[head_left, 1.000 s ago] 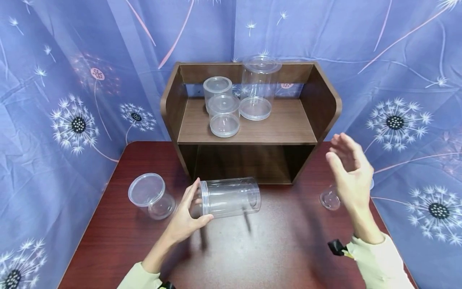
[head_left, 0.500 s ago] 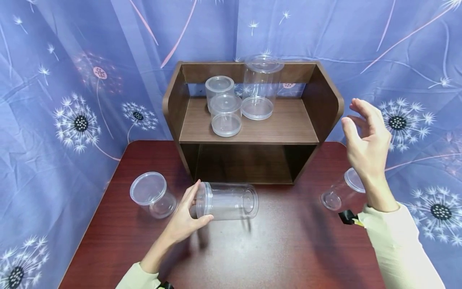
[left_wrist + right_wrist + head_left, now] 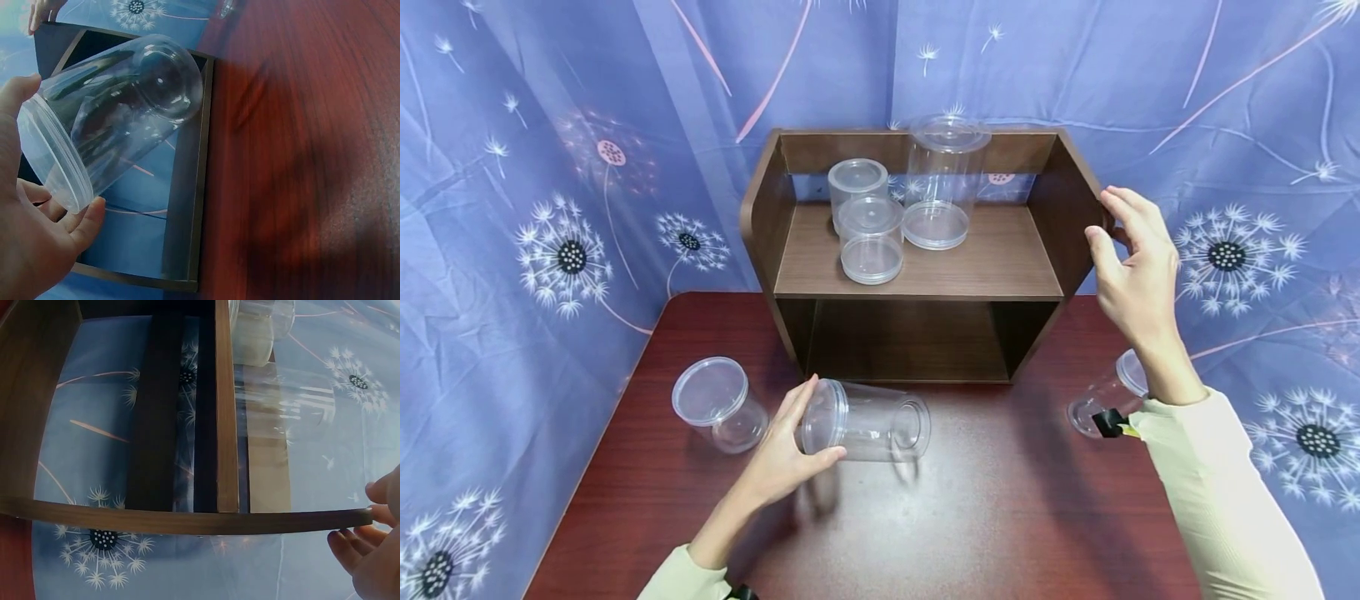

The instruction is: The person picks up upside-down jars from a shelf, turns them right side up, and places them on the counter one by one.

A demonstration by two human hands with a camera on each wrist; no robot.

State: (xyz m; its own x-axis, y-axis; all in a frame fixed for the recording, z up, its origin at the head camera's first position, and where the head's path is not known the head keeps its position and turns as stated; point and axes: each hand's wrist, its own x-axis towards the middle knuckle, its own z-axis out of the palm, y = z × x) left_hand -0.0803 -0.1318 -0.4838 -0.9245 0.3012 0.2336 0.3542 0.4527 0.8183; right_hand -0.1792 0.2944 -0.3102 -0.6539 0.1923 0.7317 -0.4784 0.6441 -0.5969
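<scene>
Lying on its side on the dark red wooden table [image 3: 970, 517], the tall clear plastic jar [image 3: 868, 423] is in front of the brown wooden shelf [image 3: 925, 275]. Its lid end points at the left hand [image 3: 782, 454], and its bottom end points to the right and a bit toward the shelf. So the long way of the jar runs across the table, away from the palm. The left hand's thumb and fingers curl around the lid rim [image 3: 53, 165] and hold it. The left hand is much nearer to this jar than the right hand [image 3: 1131, 271].

The right hand is up at the shelf's right side wall [image 3: 1075, 208]. Its fingers are bent over the edge and touch it.

A second ago the right hand was lower, open in the air over the table, well apart from the shelf. The jar lay flat then; now its bottom end has swung toward the shelf and looks a bit lifted.
</scene>
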